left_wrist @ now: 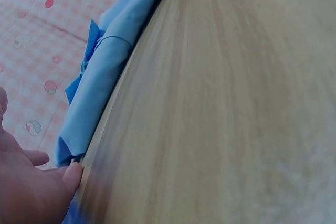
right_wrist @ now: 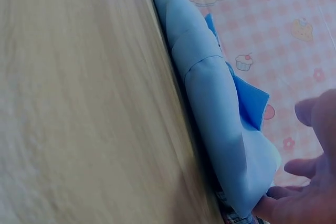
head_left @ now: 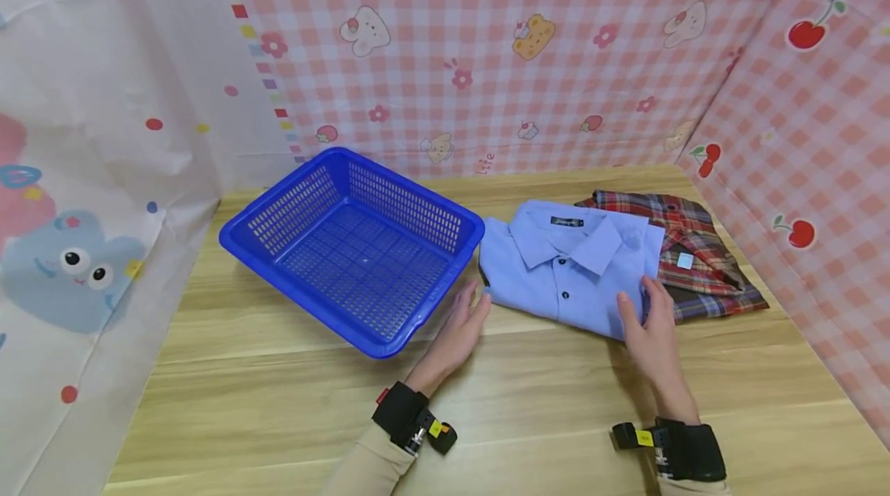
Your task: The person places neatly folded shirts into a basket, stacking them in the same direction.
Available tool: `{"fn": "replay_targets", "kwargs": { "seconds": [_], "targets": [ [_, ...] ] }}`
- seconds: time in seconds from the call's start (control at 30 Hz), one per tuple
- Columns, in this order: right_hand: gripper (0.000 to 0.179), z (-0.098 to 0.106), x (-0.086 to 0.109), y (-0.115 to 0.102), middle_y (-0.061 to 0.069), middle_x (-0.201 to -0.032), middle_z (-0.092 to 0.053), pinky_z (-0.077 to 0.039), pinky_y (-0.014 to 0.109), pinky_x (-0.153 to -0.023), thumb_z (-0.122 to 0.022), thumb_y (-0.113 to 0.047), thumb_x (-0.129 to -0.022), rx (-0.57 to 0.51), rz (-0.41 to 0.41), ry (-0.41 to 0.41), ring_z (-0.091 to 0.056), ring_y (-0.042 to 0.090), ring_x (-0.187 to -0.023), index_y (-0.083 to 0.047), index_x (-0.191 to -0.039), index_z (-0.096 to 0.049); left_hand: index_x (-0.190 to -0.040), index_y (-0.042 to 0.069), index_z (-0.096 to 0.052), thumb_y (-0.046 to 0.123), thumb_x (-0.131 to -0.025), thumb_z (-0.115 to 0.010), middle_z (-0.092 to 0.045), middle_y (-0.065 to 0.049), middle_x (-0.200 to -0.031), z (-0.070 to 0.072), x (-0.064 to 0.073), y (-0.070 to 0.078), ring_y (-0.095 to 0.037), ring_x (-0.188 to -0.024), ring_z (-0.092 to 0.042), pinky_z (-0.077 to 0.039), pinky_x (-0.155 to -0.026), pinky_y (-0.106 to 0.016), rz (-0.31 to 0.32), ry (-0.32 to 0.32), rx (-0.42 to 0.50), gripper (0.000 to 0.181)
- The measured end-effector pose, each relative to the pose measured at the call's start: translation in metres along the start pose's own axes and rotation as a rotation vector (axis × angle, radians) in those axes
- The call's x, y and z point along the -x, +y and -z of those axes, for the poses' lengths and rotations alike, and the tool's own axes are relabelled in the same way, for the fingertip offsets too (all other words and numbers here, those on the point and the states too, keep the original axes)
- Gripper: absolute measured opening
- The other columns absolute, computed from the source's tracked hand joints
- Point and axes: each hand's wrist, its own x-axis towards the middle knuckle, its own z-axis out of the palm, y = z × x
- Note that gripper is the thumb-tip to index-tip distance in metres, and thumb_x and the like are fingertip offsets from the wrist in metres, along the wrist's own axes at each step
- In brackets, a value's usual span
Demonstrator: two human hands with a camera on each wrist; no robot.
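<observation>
A light blue collared shirt [head_left: 556, 268], folded into a flat rectangle, lies on the wooden table with its collar at the far side. My left hand [head_left: 456, 330] is at the shirt's near left corner, thumb apart from the fingers, with nothing in its grasp. At the opposite side, my right hand [head_left: 652, 338] has its fingertips right at the shirt's right edge. The right wrist view shows those fingers [right_wrist: 302, 167] loosely bent beside the blue fabric [right_wrist: 215, 103]. A folded plaid shirt [head_left: 695, 237] in red and dark tones lies partly under the blue one.
A blue plastic basket [head_left: 455, 222] with slotted walls and nothing inside stands left of the shirts, close to my left hand. Pink checked cloth [head_left: 417, 79] covers the back and right walls. White printed cloth [head_left: 104, 133] hangs on the left. Wood-grain table [head_left: 542, 411] surface extends in front.
</observation>
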Motion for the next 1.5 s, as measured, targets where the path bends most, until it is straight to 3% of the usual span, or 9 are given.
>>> {"fn": "replay_targets", "kwargs": {
  "seconds": [0.17, 0.37, 0.7, 0.87, 1.0, 1.1, 1.3, 1.5],
  "targets": [
    [0.061, 0.0, 0.001, -0.001, 0.032, -0.163, -0.02, -0.033, 0.062, -0.115, -0.052, -0.025, -0.108, -0.035, -0.076, 0.064, -0.026, 0.047, -0.149, 0.012, -0.153, -0.033, -0.163, 0.002, -0.023, 0.043, -0.111, -0.039, -0.027, -0.021, -0.167, 0.0, -0.003, 0.0, -0.036, -0.152, -0.031, -0.023, -0.126, -0.051, 0.011, 0.014, 0.077, 0.068],
    [0.06, 0.001, 0.002, -0.001, 0.036, -0.159, -0.027, -0.024, 0.058, -0.123, -0.053, -0.024, -0.108, -0.056, -0.102, 0.093, -0.028, 0.048, -0.149, 0.014, -0.151, -0.035, -0.162, 0.001, -0.024, 0.042, -0.111, -0.038, -0.029, -0.019, -0.167, 0.001, -0.006, -0.002, -0.033, -0.153, -0.032, -0.021, -0.127, -0.049, 0.018, 0.014, 0.089, 0.067],
    [0.07, 0.002, 0.002, -0.001, 0.033, -0.164, -0.021, -0.017, 0.056, -0.127, -0.044, -0.036, -0.11, -0.098, -0.25, 0.0, -0.018, 0.043, -0.155, 0.008, -0.159, -0.021, -0.162, 0.0, -0.025, 0.045, -0.11, -0.039, -0.031, -0.018, -0.166, 0.0, -0.012, -0.001, -0.032, -0.154, -0.028, -0.02, -0.128, -0.047, 0.022, 0.023, 0.159, 0.069],
    [0.07, 0.0, 0.002, 0.002, 0.029, -0.165, -0.023, -0.025, 0.055, -0.124, -0.045, -0.039, -0.109, -0.118, -0.288, 0.002, -0.025, 0.041, -0.152, 0.004, -0.16, -0.023, -0.161, -0.001, -0.025, 0.044, -0.111, -0.036, -0.026, -0.019, -0.168, -0.003, -0.016, -0.003, -0.035, -0.153, -0.029, -0.019, -0.128, -0.049, 0.021, 0.029, 0.217, 0.068],
    [0.069, -0.002, 0.001, 0.003, 0.023, -0.166, -0.026, -0.038, 0.038, -0.109, -0.046, -0.042, -0.109, -0.173, -0.341, 0.022, -0.037, 0.033, -0.141, -0.002, -0.162, -0.026, -0.161, -0.004, -0.023, 0.041, -0.112, -0.036, -0.024, -0.022, -0.168, -0.005, -0.021, -0.004, -0.04, -0.149, -0.036, -0.023, -0.127, -0.049, 0.023, 0.031, 0.302, 0.068],
    [0.07, -0.002, 0.001, 0.004, 0.019, -0.166, -0.027, -0.036, 0.027, -0.099, -0.047, -0.044, -0.108, -0.201, -0.372, 0.037, -0.038, 0.026, -0.133, -0.005, -0.162, -0.027, -0.161, -0.004, -0.023, 0.04, -0.112, -0.037, -0.025, -0.023, -0.167, -0.007, -0.023, -0.005, -0.039, -0.149, -0.036, -0.025, -0.126, -0.048, 0.027, 0.035, 0.332, 0.067],
    [0.07, -0.004, 0.002, 0.006, 0.015, -0.167, -0.028, -0.034, 0.019, -0.093, -0.049, -0.046, -0.107, -0.224, -0.388, 0.06, -0.04, 0.019, -0.121, -0.007, -0.162, -0.03, -0.161, -0.004, -0.022, 0.039, -0.113, -0.036, -0.024, -0.021, -0.168, -0.009, -0.027, -0.003, -0.037, -0.151, -0.033, -0.025, -0.127, -0.045, 0.032, 0.021, 0.351, 0.066],
    [0.067, -0.006, 0.003, 0.006, 0.009, -0.169, -0.028, -0.033, 0.007, -0.09, -0.051, -0.041, -0.107, -0.295, -0.381, 0.084, -0.038, 0.012, -0.124, -0.006, -0.161, -0.031, -0.161, -0.002, -0.024, 0.043, -0.112, -0.036, -0.025, -0.02, -0.168, -0.01, -0.032, -0.001, -0.036, -0.151, -0.034, -0.026, -0.126, -0.045, 0.042, 0.018, 0.339, 0.068]
  ]
}}
